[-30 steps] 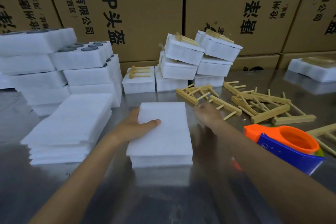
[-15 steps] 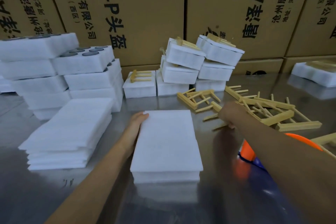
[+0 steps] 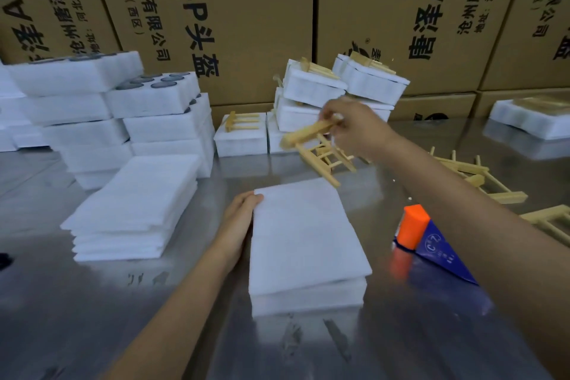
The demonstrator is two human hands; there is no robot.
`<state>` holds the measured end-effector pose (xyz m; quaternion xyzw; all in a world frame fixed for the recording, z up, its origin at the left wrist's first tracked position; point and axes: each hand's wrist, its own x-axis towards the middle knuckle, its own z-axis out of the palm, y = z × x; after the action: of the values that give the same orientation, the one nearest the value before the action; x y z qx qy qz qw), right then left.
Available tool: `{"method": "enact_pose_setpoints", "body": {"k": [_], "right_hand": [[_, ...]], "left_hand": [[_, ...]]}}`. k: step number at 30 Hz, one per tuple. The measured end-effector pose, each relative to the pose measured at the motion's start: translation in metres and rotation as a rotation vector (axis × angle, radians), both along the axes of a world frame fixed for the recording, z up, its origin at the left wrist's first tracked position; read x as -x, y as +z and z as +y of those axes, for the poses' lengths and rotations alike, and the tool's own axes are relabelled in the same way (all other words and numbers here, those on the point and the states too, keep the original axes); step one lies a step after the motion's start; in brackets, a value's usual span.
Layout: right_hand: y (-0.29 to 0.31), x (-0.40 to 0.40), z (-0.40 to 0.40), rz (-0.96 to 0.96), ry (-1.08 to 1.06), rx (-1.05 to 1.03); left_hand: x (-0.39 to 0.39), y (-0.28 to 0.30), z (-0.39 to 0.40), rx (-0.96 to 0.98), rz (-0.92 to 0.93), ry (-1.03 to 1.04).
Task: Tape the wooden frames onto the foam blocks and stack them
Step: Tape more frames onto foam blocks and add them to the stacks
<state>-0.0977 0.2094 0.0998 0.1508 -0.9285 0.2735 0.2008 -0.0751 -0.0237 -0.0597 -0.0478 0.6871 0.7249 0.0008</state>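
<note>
A white foam block (image 3: 303, 238) lies on the steel table (image 3: 92, 318) in front of me, with a thinner foam sheet on top. My left hand (image 3: 239, 222) rests against its left edge, fingers at the far left corner. My right hand (image 3: 348, 125) grips a wooden frame (image 3: 314, 148) by its top bar and holds it in the air above the block's far edge. More wooden frames (image 3: 475, 176) lie loose on the table to the right. Taped foam blocks with frames (image 3: 339, 93) are stacked at the back.
An orange and blue tape dispenser (image 3: 425, 238) sits right of the block, under my right forearm. A pile of thin foam sheets (image 3: 135, 207) lies to the left, with stacked foam blocks (image 3: 123, 120) behind it. Cardboard boxes (image 3: 246, 9) wall the back.
My right hand has picked a wooden frame from the pile on the right and lifted it left, above the foam block. My left hand slid from the block's top to its left edge.
</note>
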Motion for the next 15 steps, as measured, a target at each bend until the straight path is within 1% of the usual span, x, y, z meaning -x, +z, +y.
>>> {"method": "enact_pose_setpoints", "body": {"k": [2,4,5,6,7,9,11,12,13,15], "right_hand": [[-0.008,-0.022,-0.027,-0.055,0.221,-0.126],[-0.029,-0.037,-0.051,-0.226,0.365,-0.310],[-0.042,-0.041,-0.060,-0.296,0.398,-0.363],[-0.053,-0.044,-0.065,-0.327,0.409,-0.371],[-0.061,-0.047,-0.067,-0.335,0.406,-0.331],[-0.066,-0.050,-0.064,-0.369,0.363,-0.131],[-0.068,-0.050,-0.058,-0.386,0.260,0.042],[-0.070,-0.050,-0.055,-0.368,0.178,0.059],[-0.073,-0.051,-0.052,-0.364,0.079,0.024],[-0.082,-0.053,-0.046,-0.442,-0.094,-0.100]], "left_hand": [[-0.007,0.001,0.001,0.037,0.039,0.029],[-0.012,0.004,0.003,0.095,0.087,0.041],[-0.015,0.006,0.005,0.114,0.107,0.044],[-0.017,0.008,0.007,0.123,0.118,0.051],[-0.020,0.009,0.009,0.129,0.114,0.062],[-0.026,0.011,0.011,0.145,0.079,0.084],[-0.033,0.009,0.010,0.150,0.059,0.077],[-0.037,0.007,0.009,0.143,0.062,0.072],[-0.041,0.005,0.009,0.127,0.070,0.068],[-0.046,0.001,0.006,0.093,0.101,0.069]]}}
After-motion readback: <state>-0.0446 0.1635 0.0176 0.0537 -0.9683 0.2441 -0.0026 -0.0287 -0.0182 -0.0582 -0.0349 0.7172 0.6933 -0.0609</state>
